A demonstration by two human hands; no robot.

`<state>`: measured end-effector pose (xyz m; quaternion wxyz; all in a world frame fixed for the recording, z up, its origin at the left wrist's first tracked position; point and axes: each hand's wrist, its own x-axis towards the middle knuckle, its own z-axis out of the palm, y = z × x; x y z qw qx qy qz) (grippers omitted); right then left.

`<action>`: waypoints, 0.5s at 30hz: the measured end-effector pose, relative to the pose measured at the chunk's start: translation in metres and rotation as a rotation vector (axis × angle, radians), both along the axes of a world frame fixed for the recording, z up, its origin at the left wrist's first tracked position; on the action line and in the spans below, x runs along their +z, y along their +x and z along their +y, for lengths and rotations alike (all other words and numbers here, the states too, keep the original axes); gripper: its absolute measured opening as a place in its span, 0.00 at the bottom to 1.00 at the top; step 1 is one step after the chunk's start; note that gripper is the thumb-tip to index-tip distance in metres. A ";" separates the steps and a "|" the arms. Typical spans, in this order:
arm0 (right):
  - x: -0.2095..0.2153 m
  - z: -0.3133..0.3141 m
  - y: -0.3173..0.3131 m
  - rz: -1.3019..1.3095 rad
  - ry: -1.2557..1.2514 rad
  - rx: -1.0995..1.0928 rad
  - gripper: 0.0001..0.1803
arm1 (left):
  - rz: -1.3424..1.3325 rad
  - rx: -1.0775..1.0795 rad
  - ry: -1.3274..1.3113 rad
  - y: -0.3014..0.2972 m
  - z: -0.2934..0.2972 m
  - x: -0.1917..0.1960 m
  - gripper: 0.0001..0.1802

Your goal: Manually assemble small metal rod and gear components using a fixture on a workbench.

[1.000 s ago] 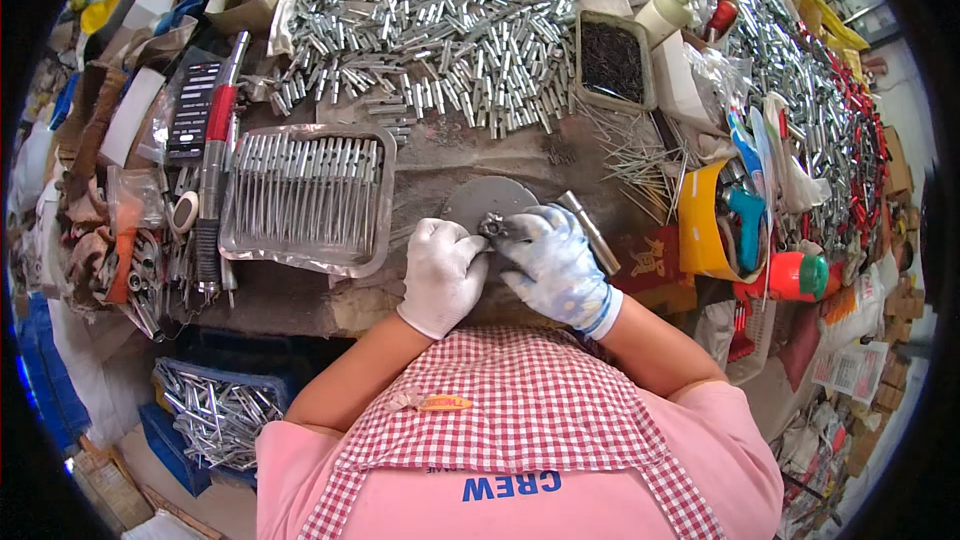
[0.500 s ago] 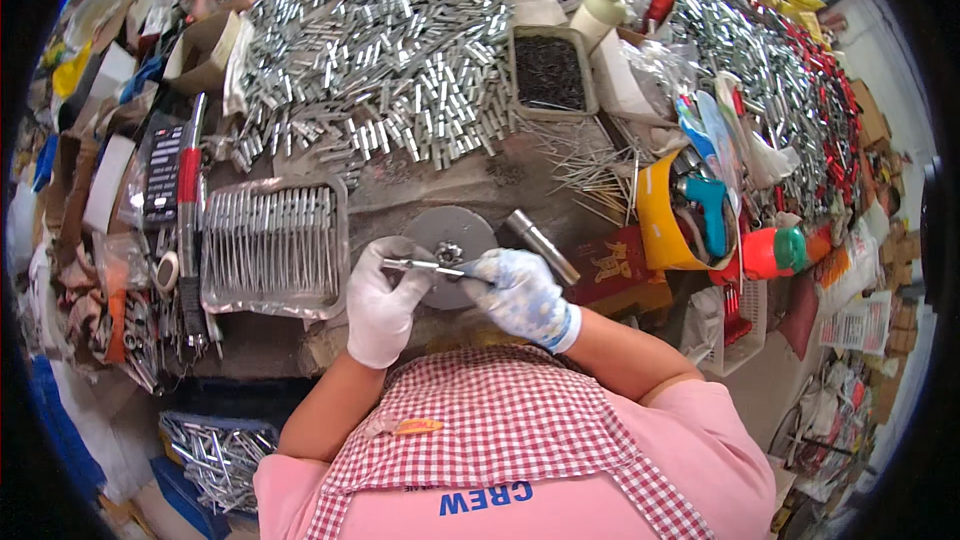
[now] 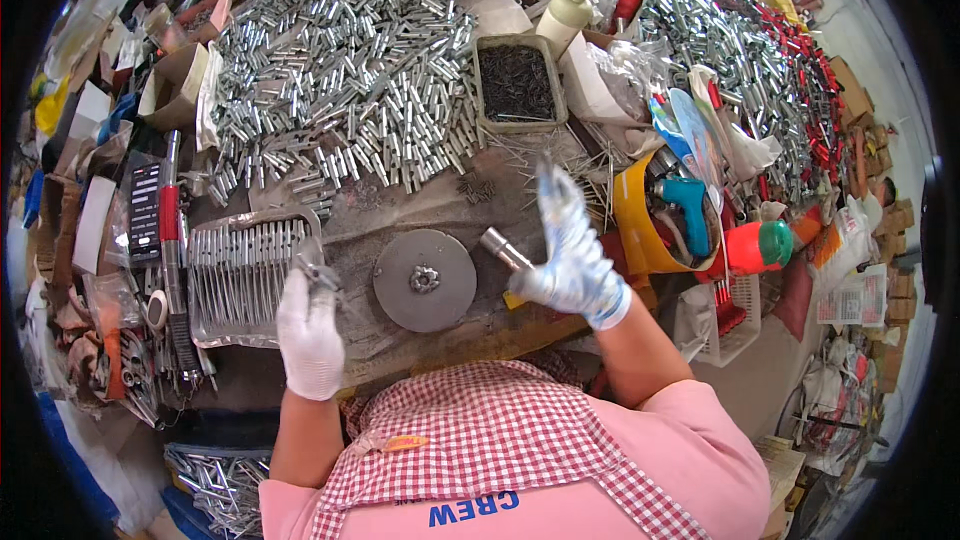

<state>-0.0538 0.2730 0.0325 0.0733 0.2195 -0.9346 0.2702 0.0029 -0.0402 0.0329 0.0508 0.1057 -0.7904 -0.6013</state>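
My left hand (image 3: 309,345), in a white glove, is at the right edge of a shallow tray (image 3: 205,333) holding a row of thin metal rods with silver sleeves (image 3: 243,275). Its fingertips are smeared by motion against something grey, so what they hold cannot be made out. My right hand (image 3: 578,275), in a blue-and-white patterned glove, is stretched out with fingers apart, reaching away from me. It covers the near end of a shiny metal cylinder (image 3: 503,247) lying on the bench. Between my hands sits a grey round plate (image 3: 400,292) with a small cluster of metal parts (image 3: 425,278) at its centre.
A large pile of short metal tubes (image 3: 340,70) spreads across the back. A box of dark small pins (image 3: 518,83) stands behind my right hand, near loose thin rods (image 3: 590,165). At right are a yellow holder (image 3: 632,205), a teal tool (image 3: 688,210) and a red-green bottle (image 3: 755,245).
My hands have parted from the thin metal rod piece they held together over the round plate. The left has moved left to the tray, the right outward with its fingers extended. The view has shifted.
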 end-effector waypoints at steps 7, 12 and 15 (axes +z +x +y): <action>-0.008 0.039 -0.024 0.005 0.954 -0.345 0.40 | -0.027 -0.002 -0.024 0.007 -0.017 -0.003 0.22; -0.030 0.045 -0.052 0.009 0.860 -0.166 0.17 | -0.015 -0.088 -0.025 0.007 -0.008 0.002 0.20; -0.049 0.048 -0.065 0.161 0.826 -0.131 0.07 | -0.012 -0.086 -0.029 0.010 -0.007 0.002 0.22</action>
